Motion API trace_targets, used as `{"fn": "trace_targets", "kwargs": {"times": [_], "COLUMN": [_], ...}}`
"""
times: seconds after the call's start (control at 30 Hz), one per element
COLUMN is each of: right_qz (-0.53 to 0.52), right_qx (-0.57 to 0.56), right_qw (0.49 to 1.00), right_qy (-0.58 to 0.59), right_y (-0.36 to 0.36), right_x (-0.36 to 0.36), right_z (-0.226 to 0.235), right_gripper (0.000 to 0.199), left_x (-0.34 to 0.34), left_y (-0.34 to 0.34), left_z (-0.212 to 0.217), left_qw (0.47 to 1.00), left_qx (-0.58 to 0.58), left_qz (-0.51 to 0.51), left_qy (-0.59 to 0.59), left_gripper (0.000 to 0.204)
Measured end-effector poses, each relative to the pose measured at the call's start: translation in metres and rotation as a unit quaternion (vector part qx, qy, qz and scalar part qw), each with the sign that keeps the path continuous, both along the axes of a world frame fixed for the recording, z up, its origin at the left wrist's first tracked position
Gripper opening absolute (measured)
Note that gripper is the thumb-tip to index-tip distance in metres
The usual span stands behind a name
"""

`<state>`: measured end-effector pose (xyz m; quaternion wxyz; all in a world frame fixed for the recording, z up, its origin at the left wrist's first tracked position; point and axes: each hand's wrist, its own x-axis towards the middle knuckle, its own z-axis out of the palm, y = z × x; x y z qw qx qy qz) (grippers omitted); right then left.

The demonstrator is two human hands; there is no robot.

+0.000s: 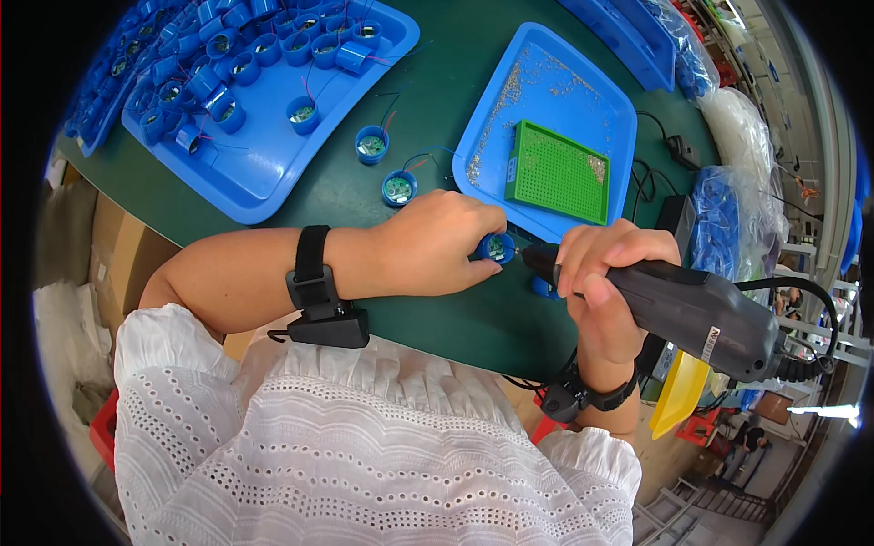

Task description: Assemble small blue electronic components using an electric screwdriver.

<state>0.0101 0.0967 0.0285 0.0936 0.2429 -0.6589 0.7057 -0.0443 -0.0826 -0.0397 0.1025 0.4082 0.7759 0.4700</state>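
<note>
Near the rack point(546, 177), left hand point(437, 241) pinches a cup point(496, 249), right hand point(608, 273) grips a driver point(696, 309); fastening seems underway, next needing steady alignment

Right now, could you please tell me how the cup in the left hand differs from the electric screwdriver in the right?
The cup is blue and small; the electric screwdriver is dark grey and much larger. The cup is short, round and open; the screwdriver is long, tapering to its tip. The left hand holds the cup between thumb and fingers; the right hand grips the screwdriver near its front. Both are hand-held.
</note>
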Motion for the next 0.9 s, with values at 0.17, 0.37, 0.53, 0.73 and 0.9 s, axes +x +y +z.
{"fn": "trace_targets", "kwargs": {"times": [0.17, 0.37, 0.53, 0.73, 0.9], "right_qz": [0.001, 0.012, 0.019, 0.036, 0.062], "right_qx": [0.006, 0.003, -0.006, -0.010, 0.001], "right_qw": [1.000, 1.000, 1.000, 0.999, 0.998], "right_qy": [-0.012, -0.013, -0.013, -0.025, -0.033], "right_y": [-0.002, -0.002, -0.004, -0.009, -0.011], "right_x": [0.001, -0.002, -0.007, -0.018, -0.026], "right_z": [0.003, 0.000, 0.001, 0.002, 0.000], "right_gripper": [0.026, 0.026, 0.024, 0.023, 0.023], "left_x": [0.000, -0.001, 0.000, -0.001, -0.002], "left_y": [0.001, 0.002, 0.001, 0.000, 0.000], "left_z": [0.001, 0.002, 0.001, 0.000, -0.001], "left_qw": [1.000, 1.000, 1.000, 1.000, 0.999], "left_qx": [0.005, 0.002, 0.002, 0.009, 0.020], "left_qz": [-0.005, -0.004, -0.007, -0.009, -0.023], "left_qy": [0.004, 0.000, -0.005, -0.021, -0.026], "left_gripper": [0.031, 0.031, 0.030, 0.027, 0.026]}}
